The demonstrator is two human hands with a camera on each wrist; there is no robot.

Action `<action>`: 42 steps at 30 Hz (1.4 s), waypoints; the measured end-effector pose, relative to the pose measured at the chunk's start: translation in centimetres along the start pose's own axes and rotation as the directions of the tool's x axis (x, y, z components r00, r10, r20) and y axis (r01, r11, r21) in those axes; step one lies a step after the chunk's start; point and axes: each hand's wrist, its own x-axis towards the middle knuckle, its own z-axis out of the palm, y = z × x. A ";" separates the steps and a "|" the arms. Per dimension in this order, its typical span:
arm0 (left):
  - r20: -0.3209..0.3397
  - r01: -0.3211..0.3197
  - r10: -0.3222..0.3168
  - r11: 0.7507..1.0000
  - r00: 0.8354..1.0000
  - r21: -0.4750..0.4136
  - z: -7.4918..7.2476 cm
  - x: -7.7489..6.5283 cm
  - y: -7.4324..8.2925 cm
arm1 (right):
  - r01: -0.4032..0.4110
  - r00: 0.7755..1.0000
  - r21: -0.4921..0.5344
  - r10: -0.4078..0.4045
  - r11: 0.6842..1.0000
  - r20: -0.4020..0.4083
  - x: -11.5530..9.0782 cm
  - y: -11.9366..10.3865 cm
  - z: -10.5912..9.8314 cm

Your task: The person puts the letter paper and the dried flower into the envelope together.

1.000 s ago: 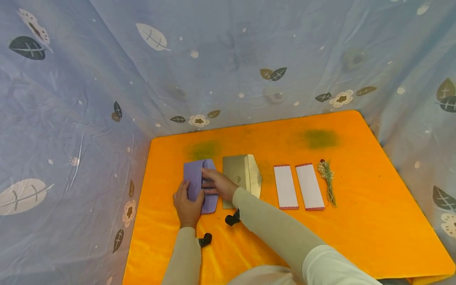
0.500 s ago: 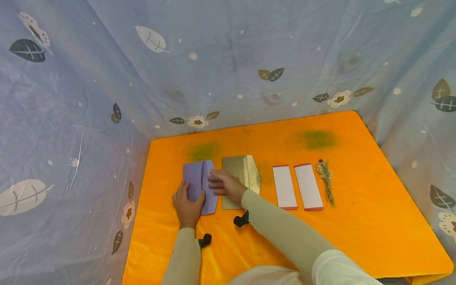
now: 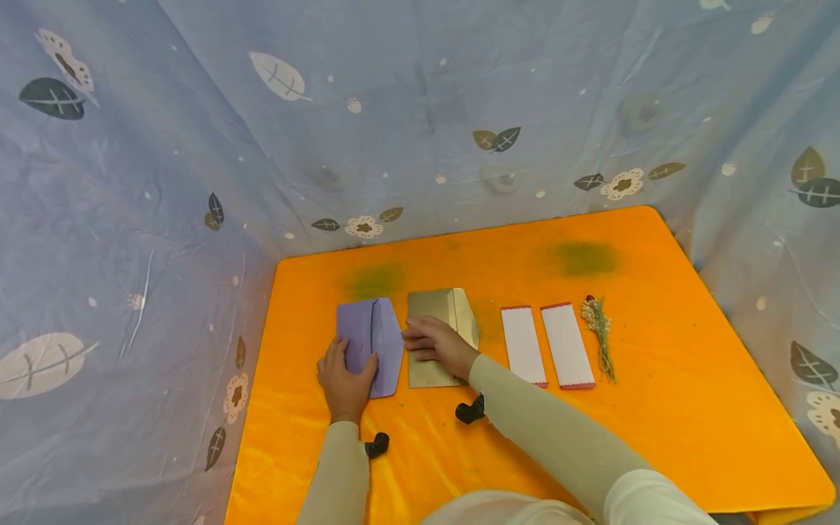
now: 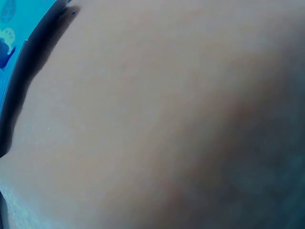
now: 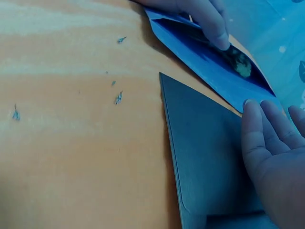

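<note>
Purple envelope (image 3: 382,339) lies left on the counter (image 3: 525,445), just beside the gold envelope (image 3: 429,373). Your left hand (image 3: 345,380) grips it, fingers spread across its pocket (image 3: 356,319); your right hand (image 3: 441,344), fingers relaxed, holds nothing. It should handle light and crease easily; take it by the pocket's edges.

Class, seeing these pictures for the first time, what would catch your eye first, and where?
Likely the vivid orange table, backed by a blue leaf-patterned curtain. On its left, the left hand holds an open purple envelope, beside a gold envelope under the right hand. Farther right lie two red-edged white cards and a dried bouquet.
</note>
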 end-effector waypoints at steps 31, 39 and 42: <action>0.007 0.014 -0.014 1.000 1.000 -0.021 0.0 0.0 0.0 | 0.061 0.996 0.019 -0.060 0.998 -0.060 -4.3 -0.8 -5.1; 0.004 0.013 -0.013 1.000 1.000 -0.017 0.1 0.0 -0.1 | 0.088 0.992 0.023 -0.086 0.996 -0.094 -6.3 -0.9 -6.7; -0.003 0.009 -0.009 1.000 1.000 -0.021 0.1 -0.1 -0.2 | 0.108 0.988 0.027 -0.104 0.994 -0.118 -7.1 -1.0 -7.5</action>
